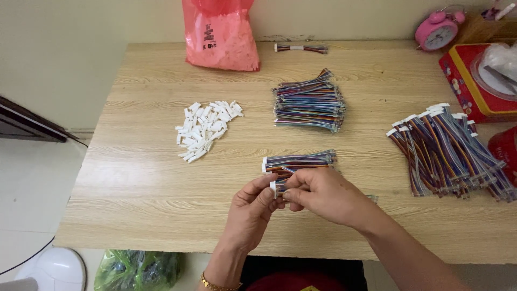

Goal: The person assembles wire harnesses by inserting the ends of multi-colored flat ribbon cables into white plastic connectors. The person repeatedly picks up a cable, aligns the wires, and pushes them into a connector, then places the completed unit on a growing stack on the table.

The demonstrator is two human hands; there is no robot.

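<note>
My left hand (252, 207) and my right hand (322, 193) meet over the near middle of the wooden table (145, 178). Together they pinch a small white connector (273, 186) at the end of a short multicoloured wire piece, most of it hidden under my right fingers. Just beyond my fingers lies a small bundle of coloured wires with white connectors (298, 161). A loose heap of white plastic connector housings (205, 128) sits to the left of centre. A neat stack of coloured wire bundles (309, 101) lies past the middle.
A big fanned pile of wires with connectors (447, 151) lies at the right. A red plastic bag of white parts (222, 35) stands at the back, a single wire piece (300, 48) beside it. A pink alarm clock (437, 31) and red tin (474, 81) occupy the far right corner.
</note>
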